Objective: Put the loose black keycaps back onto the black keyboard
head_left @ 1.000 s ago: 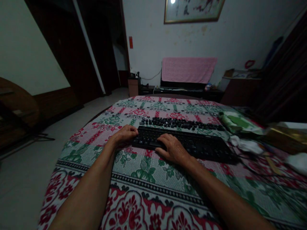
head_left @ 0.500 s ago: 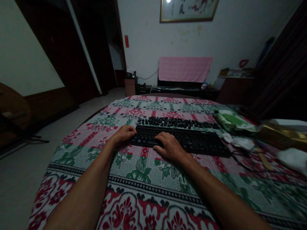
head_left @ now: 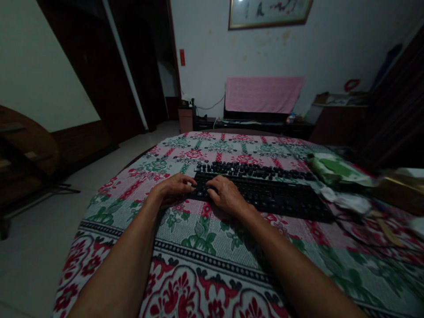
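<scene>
Pressing unevenly could skid the keyboard into the loose keys. Left hand fingers sit apart; right hand, too dim to judge.

Looks out from the person's head, facing forward and down, close over the tablecloth and keyboard, well apart from the far wall.

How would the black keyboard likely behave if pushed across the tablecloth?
The keyboard is probably stiff: its long body lies straight and flat. Broad and low, it seems unlikely to roll or tip. The dark cable by its right end might drag.
</scene>
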`<state>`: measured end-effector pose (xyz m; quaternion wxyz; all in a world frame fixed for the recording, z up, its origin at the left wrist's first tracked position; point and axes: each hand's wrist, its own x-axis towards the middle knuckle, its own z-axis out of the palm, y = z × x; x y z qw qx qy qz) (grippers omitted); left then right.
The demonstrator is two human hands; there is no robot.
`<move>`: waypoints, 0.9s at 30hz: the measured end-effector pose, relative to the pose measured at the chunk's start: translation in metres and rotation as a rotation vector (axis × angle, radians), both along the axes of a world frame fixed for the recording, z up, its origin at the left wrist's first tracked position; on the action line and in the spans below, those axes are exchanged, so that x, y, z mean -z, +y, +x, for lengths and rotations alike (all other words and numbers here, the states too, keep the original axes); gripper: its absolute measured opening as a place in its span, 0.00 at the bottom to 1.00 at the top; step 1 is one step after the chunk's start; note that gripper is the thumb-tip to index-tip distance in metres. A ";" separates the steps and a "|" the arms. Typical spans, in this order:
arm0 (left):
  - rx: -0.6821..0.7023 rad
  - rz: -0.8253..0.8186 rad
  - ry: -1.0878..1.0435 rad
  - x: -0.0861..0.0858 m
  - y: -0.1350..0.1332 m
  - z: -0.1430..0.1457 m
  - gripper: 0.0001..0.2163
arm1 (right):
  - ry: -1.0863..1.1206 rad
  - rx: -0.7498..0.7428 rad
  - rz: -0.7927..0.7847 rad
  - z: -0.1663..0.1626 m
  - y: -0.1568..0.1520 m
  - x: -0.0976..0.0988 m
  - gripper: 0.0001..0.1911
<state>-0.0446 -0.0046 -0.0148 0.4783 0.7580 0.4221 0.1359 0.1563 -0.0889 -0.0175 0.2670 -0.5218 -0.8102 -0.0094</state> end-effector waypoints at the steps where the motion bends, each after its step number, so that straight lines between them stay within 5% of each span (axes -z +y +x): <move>1: 0.009 -0.012 -0.005 0.000 0.000 -0.001 0.17 | 0.006 0.006 -0.009 -0.003 0.002 0.003 0.13; 8: 0.018 -0.013 -0.015 -0.001 0.001 -0.001 0.12 | 0.046 0.049 -0.007 -0.007 0.001 0.020 0.12; 19: -0.091 -0.008 -0.137 0.009 -0.002 0.003 0.11 | 0.053 0.060 -0.004 -0.008 0.000 0.021 0.12; 27: -0.014 -0.008 -0.046 0.001 -0.003 0.006 0.14 | 0.047 0.062 -0.010 -0.008 0.001 0.021 0.12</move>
